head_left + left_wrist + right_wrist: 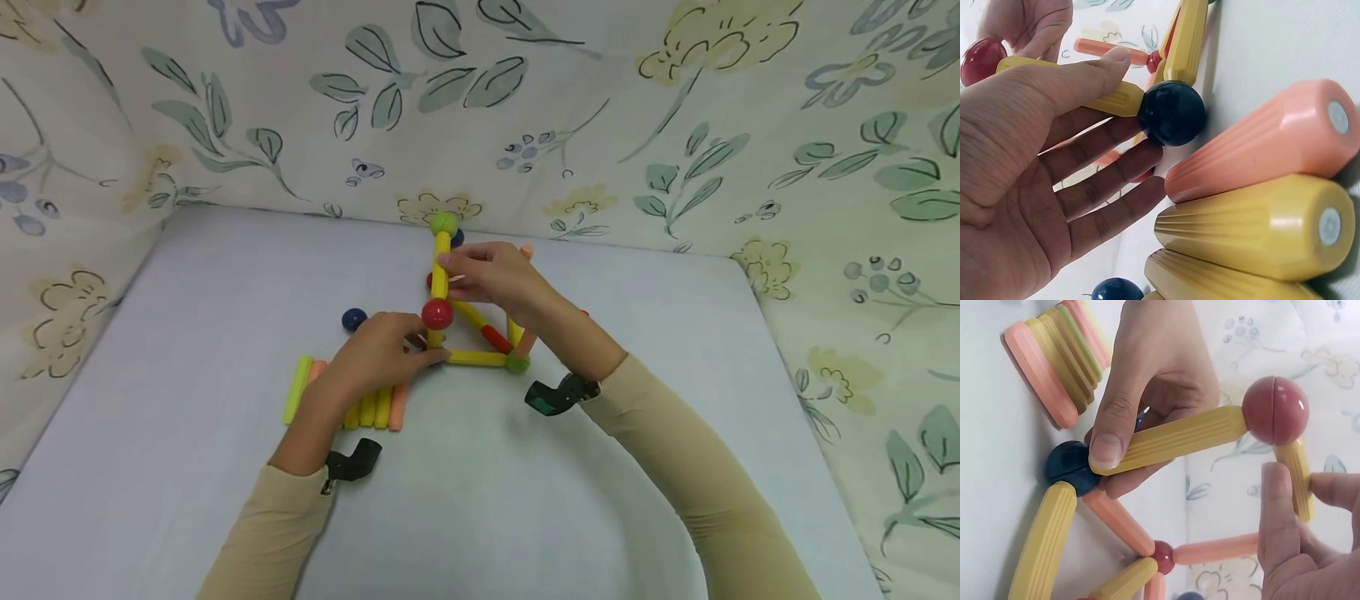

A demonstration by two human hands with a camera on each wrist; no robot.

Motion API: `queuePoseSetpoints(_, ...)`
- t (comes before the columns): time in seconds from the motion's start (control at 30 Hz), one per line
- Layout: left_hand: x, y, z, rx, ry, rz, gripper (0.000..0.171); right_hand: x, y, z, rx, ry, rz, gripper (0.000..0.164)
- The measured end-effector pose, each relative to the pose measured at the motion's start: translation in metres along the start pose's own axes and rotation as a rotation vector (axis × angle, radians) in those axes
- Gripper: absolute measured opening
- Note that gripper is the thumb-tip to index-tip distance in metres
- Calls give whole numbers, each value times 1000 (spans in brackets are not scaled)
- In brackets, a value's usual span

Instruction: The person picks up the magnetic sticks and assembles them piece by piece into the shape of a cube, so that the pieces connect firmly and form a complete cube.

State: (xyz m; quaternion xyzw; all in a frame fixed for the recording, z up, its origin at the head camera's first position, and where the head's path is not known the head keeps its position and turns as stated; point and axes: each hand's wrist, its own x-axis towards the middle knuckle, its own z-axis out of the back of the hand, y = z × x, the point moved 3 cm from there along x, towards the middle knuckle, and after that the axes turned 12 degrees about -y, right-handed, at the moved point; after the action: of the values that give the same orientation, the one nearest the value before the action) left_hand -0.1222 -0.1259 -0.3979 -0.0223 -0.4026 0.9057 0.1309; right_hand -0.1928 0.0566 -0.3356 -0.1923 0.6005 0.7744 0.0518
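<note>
My left hand (382, 354) pinches an upright yellow stick (1179, 439) between thumb and fingers, close to the dark blue ball (1172, 112) at its foot. A red ball (437, 314) sits on the upper end of that stick. From the red ball runs a second yellow stick (441, 258), tipped with a green ball (443, 223). My right hand (497, 279) holds this second stick between thumb and fingers. Other sticks and balls join at the base, including a flat yellow stick (478, 358) that meets a green ball (517, 362).
Left of the structure, yellow, orange and green sticks (383, 408) lie in a row, partly behind my left forearm. A loose dark blue ball (354, 319) rests above them on the white table (465, 500). Flowered cloth (570, 100) hangs behind.
</note>
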Motion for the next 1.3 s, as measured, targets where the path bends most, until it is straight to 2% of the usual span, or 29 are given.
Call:
queuePoseSetpoints(0.5,-5,3,-3,-5,1,23,22,3,-8,-6,39,29,-78,37)
queuePoseSetpoints(0.63,-5,3,-4,-7,6,29,21,1,-8,-4,12,27,-57,40)
queuePoseSetpoints(0.73,-3,2,-5,-11,9,23,22,-2,-9,2,-39,19,-5,43)
queuePoseSetpoints(0.8,-3,3,-6,-10,11,20,22,-6,-9,8,-138,-1,102,43)
queuePoseSetpoints(0.87,-2,3,-7,-1,10,20,21,-12,-9,14,-281,-54,274,41)
queuePoseSetpoints(0.93,-2,3,-7,7,9,18,21,-23,-8,20,-400,-159,459,37)
queuePoseSetpoints(1.0,-1,3,-6,14,8,15,20,-40,-6,25,-468,-277,647,32)
queuePoseSetpoints(1.07,1,2,-6,20,9,14,20,-58,-7,27,-432,-364,798,27)
queuePoseSetpoints(1.17,3,2,-5,29,10,17,21,-83,-15,24,-347,-428,983,23)
queuePoseSetpoints(1.23,3,2,-4,32,10,18,21,-96,-26,17,-302,-423,1047,19)
queuePoseSetpoints(1.3,3,2,-2,38,11,11,21,-107,-42,3,-304,-380,1054,13)
